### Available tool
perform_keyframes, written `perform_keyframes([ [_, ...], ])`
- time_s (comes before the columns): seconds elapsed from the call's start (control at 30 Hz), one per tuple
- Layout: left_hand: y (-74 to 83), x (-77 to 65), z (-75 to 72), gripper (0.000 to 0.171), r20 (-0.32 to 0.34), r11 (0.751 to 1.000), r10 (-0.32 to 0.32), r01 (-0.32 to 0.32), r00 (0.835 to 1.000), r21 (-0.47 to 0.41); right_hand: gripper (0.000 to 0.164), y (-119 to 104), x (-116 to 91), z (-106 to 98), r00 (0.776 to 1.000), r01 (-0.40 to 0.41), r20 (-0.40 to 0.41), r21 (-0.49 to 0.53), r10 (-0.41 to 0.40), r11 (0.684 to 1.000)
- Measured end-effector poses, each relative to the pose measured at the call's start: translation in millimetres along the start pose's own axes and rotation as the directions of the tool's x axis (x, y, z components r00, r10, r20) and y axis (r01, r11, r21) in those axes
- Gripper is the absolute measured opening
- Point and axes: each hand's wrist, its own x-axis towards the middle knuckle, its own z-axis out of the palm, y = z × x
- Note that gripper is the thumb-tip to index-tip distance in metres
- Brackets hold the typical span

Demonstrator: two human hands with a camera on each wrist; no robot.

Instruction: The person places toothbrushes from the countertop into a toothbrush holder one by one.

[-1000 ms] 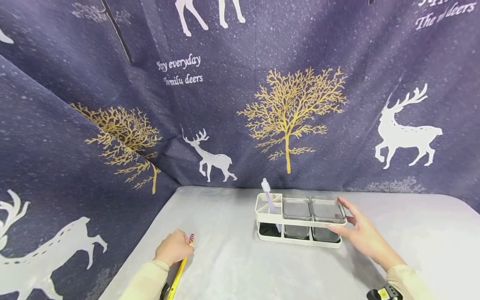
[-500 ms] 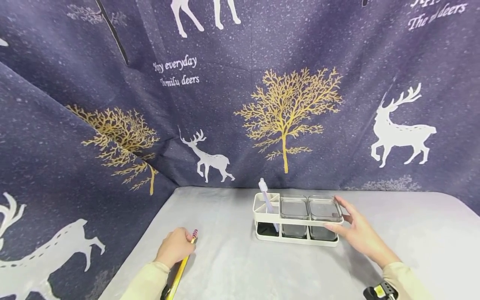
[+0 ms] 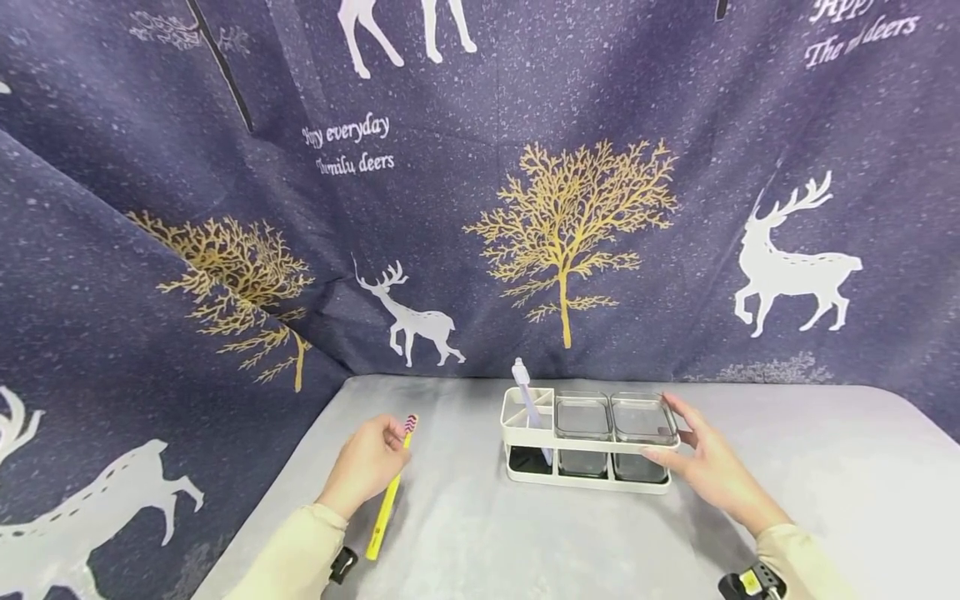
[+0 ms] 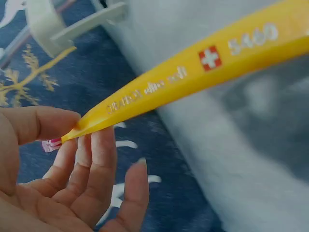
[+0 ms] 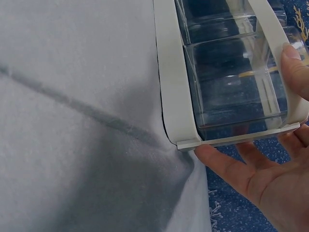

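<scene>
My left hand (image 3: pixel 367 462) pinches a yellow toothbrush (image 3: pixel 387 512) near its head, between thumb and fingertips. The brush slants above the table, pink-and-white bristles up and handle end toward me. In the left wrist view, its printed handle (image 4: pixel 169 87) runs to the upper right. Farther right stands a white two-level toothbrush holder (image 3: pixel 592 483). My right hand (image 3: pixel 712 471) grips its right end, thumb at the front rim and fingers round the far side. A pale purple toothbrush (image 3: pixel 525 392) leans in its left section. Two clear cups (image 3: pixel 583 417) fill the other sections.
The holder stands on a grey-white table (image 3: pixel 457 533). Behind and to the left hangs a dark blue cloth (image 3: pixel 450 208) with deer and golden trees. A black strap device (image 3: pixel 753 582) sits on my right wrist.
My left hand has raised the yellow toothbrush and moved it forward and slightly right; its whole handle now shows. The right hand stays on the holder. The head view has shifted slightly.
</scene>
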Motion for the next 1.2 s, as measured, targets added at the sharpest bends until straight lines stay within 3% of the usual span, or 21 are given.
perform_keyframes([
  [0.27,38.3,10.1,-7.5,0.019,-0.105,0.984,0.146,-0.155,0.984,-0.088,0.095,-1,0,-1,1.000,-0.001,0.006,-0.007,0.001,1.000],
  [0.57,77.8,17.2,-10.0,0.020,-0.161,0.948,0.226,-0.255,0.961,-0.192,0.094,-4,0,-1,1.000,0.021,0.004,-0.004,-0.021,1.000],
  [0.73,101.5,19.1,-5.3,0.020,-0.156,0.912,0.275,-0.309,0.949,-0.271,0.093,-4,-1,-1,0.999,0.032,-0.007,0.009,-0.032,0.999],
  [0.9,123.2,24.6,-0.8,0.019,-0.173,0.873,0.334,-0.373,0.927,-0.315,0.092,-2,-1,-1,1.000,0.027,-0.011,0.022,-0.026,0.999],
  [1.2,151.6,32.0,3.2,0.017,-0.188,0.803,0.393,-0.436,0.900,-0.407,0.092,-2,-2,-1,1.000,0.021,-0.023,0.027,-0.020,0.999],
])
